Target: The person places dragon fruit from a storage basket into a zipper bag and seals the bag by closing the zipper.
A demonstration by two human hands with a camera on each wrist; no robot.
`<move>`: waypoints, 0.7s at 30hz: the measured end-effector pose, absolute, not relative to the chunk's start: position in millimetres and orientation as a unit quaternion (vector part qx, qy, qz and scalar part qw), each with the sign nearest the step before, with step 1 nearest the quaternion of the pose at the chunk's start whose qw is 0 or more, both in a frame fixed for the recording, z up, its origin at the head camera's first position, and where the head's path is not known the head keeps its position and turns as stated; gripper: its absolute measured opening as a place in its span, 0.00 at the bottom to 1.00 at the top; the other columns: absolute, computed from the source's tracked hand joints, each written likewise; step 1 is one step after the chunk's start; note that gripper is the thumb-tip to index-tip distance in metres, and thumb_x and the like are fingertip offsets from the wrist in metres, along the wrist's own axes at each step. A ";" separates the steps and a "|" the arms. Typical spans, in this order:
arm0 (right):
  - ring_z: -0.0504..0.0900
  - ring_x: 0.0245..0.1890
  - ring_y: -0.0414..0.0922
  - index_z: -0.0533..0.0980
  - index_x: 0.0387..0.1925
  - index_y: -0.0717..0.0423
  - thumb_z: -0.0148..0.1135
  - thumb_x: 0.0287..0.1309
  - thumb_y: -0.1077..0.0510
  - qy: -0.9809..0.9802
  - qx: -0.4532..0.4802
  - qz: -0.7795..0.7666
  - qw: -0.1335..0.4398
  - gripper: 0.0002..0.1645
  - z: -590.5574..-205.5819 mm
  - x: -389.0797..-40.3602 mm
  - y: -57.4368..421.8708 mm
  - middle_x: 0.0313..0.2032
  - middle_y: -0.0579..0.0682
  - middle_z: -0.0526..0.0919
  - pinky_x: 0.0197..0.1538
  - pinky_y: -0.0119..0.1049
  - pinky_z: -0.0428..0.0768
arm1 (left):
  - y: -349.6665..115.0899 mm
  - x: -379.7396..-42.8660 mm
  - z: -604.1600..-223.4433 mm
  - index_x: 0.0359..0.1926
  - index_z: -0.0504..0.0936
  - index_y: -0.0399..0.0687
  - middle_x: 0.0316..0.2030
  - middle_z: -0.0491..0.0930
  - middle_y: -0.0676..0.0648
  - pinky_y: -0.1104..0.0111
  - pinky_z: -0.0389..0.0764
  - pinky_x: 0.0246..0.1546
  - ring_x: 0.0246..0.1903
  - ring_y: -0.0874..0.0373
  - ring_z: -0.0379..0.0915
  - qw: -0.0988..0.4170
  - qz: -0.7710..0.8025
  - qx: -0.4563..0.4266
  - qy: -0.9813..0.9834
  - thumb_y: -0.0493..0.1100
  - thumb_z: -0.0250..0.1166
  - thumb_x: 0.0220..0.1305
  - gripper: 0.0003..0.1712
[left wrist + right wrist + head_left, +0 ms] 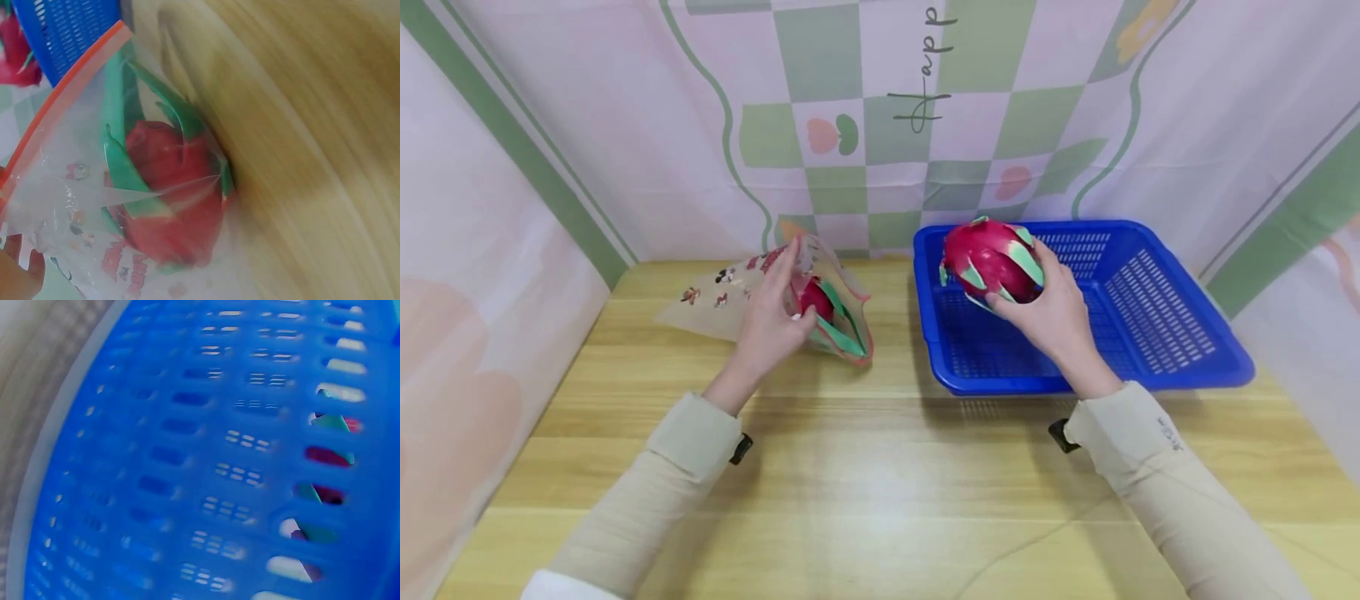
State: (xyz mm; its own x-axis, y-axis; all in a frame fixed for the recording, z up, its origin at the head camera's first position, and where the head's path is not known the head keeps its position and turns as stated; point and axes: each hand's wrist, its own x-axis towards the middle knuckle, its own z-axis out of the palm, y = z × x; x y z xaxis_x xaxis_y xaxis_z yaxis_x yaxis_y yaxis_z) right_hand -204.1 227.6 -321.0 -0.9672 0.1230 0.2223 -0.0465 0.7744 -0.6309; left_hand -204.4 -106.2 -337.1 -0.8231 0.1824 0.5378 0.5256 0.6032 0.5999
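Background cloth (917,50) is pale with green checks, thin, a few soft folds. Wood-grain table (865,483): smooth, slightly shiny. On it I see a blue basket (1000,384), slotted, moulded-plastic look; I'd call it stiff and light. Left of it, a see-through printed zip bag (718,312), red-orange edge, mouth gaping; thin, floppy, probably creases easily, so I'd take it by the edge strip. Left hand (772,321) lies on the bag at its mouth, fingers mostly straight; can't tell whether it pinches the film. Right hand (1054,317) grips a dragon fruit (992,258) above the basket's left part, thumb on the near side, fingers round the right. Second dragon fruit (815,302) sits inside the bag, by the mouth. Both are roundish, red, the held one glossy; I judge them firm and a bit slippery, weight unclear, real or fake I can't say. Green flaps (178,112) are narrow and pointed, likely bendy, could snag or tear; better hold: round belly, thumb opposite fingers.
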 end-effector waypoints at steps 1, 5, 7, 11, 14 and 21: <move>0.66 0.62 0.66 0.48 0.75 0.48 0.65 0.51 0.43 -0.932 -0.020 0.340 0.125 0.55 -319.4 -203.4 226.8 0.65 0.67 0.64 0.60 0.68 0.68 | -105.9 -204.0 -337.9 0.73 0.52 0.38 0.69 0.62 0.36 0.70 0.72 0.29 0.30 0.51 0.70 0.219 -0.391 -0.207 -0.870 0.26 0.63 0.48 0.51; 0.65 0.63 0.65 0.48 0.75 0.49 0.66 0.51 0.42 -0.926 -0.013 0.359 0.120 0.56 -313.7 -199.8 223.6 0.66 0.66 0.63 0.60 0.66 0.68 | -104.9 -202.0 -340.8 0.73 0.50 0.37 0.72 0.55 0.35 0.56 0.77 0.54 0.56 0.43 0.71 0.211 -0.393 -0.217 -0.868 0.24 0.60 0.46 0.52; 0.65 0.64 0.64 0.48 0.75 0.50 0.66 0.51 0.43 -0.922 -0.008 0.368 0.116 0.56 -311.8 -198.3 221.8 0.67 0.66 0.63 0.61 0.65 0.69 | -104.6 -201.0 -341.6 0.74 0.48 0.39 0.73 0.51 0.37 0.49 0.71 0.61 0.70 0.42 0.55 0.196 -0.404 -0.218 -0.867 0.23 0.58 0.45 0.53; 0.64 0.65 0.64 0.48 0.75 0.50 0.66 0.52 0.43 -0.918 0.001 0.381 0.107 0.55 -308.6 -195.2 217.1 0.68 0.65 0.61 0.61 0.64 0.70 | -104.9 -199.9 -341.9 0.75 0.45 0.43 0.75 0.47 0.39 0.56 0.80 0.46 0.73 0.43 0.46 0.162 -0.432 -0.218 -0.860 0.21 0.55 0.43 0.56; 0.65 0.65 0.63 0.48 0.74 0.50 0.66 0.52 0.43 -0.915 0.008 0.388 0.106 0.55 -306.5 -192.4 213.6 0.68 0.64 0.62 0.61 0.63 0.71 | -106.2 -199.9 -341.9 0.76 0.43 0.48 0.75 0.45 0.41 0.69 0.75 0.34 0.70 0.43 0.53 0.136 -0.453 -0.210 -0.856 0.22 0.54 0.44 0.56; 0.65 0.65 0.61 0.51 0.74 0.49 0.67 0.51 0.44 -0.913 0.032 0.393 0.109 0.54 -304.0 -186.4 204.9 0.68 0.62 0.64 0.61 0.61 0.72 | -108.5 -201.1 -342.3 0.76 0.41 0.57 0.76 0.39 0.55 0.57 0.78 0.53 0.75 0.52 0.38 0.082 -0.521 -0.190 -0.828 0.21 0.51 0.47 0.57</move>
